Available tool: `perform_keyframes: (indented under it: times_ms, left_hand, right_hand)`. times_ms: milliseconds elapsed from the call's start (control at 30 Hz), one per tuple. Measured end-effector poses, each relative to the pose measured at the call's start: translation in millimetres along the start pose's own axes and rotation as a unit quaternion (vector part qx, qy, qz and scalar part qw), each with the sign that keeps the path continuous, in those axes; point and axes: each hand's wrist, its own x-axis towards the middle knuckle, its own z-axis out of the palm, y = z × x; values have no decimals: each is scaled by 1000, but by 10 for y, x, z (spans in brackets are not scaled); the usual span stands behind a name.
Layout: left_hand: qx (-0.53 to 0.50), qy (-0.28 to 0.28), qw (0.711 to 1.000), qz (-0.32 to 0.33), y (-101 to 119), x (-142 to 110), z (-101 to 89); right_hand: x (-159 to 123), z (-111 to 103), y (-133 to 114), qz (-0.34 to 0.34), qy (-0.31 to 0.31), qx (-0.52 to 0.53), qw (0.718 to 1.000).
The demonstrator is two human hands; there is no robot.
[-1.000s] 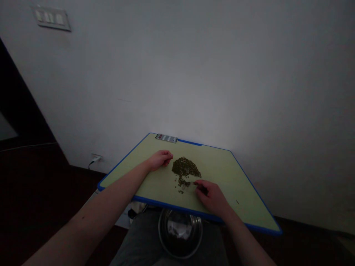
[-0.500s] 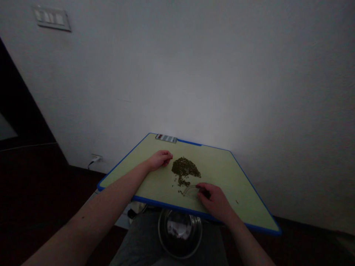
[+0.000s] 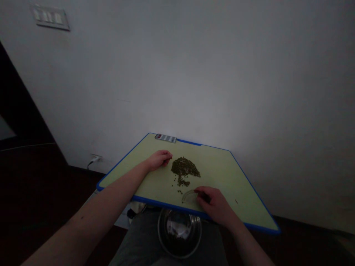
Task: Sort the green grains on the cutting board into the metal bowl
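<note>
A pile of small greenish-brown beans (image 3: 183,167), perhaps mung beans, lies on the pale board (image 3: 222,173) with the blue rim. A few loose beans trail toward the near edge. My right hand (image 3: 212,201) grips a clear curved piece that looks like a protractor (image 3: 189,195), held low by the board's near edge. Left of the pile rests my left hand (image 3: 160,159), fingers curled and thumb and fingertips together; anything between them is too small to make out. Below the near edge, a shiny metal bowl (image 3: 180,251) sits between my legs, dark specks inside.
A phone (image 3: 165,138) lies at the board's far left edge, close to the wall (image 3: 194,74). A thin dark sliver (image 3: 236,201) is on the board's right part. A plugged-in cable (image 3: 94,159) shows low on the wall at left.
My right hand has drawn the protractor a little toward the board's near edge, away from the pile. More dark specks show in the bowl. My left hand has stayed in place.
</note>
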Motion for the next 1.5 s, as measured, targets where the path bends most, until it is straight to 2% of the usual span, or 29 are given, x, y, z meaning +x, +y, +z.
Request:
perform_keyframes:
  times_ms: [400, 767, 1033, 1333, 1500]
  left_hand:
    - [8, -1, 1000, 0, 0, 12, -6]
    - [-3, 2, 1000, -3, -6, 15, 3]
    - [10, -5, 1000, 4, -35, 14, -12]
    - [13, 1, 1000, -7, 29, -23, 20]
    - [11, 4, 1000, 0, -10, -3, 4]
  right_hand:
    - [-49, -13, -25, -28, -26, 0, 999]
    - [-62, -9, 44, -15, -25, 28, 999]
    - [12, 6, 64, 34, 64, 9, 997]
    - [48, 21, 44, 14, 31, 3, 999]
    - [92, 28, -10, -14, 15, -3, 1000]
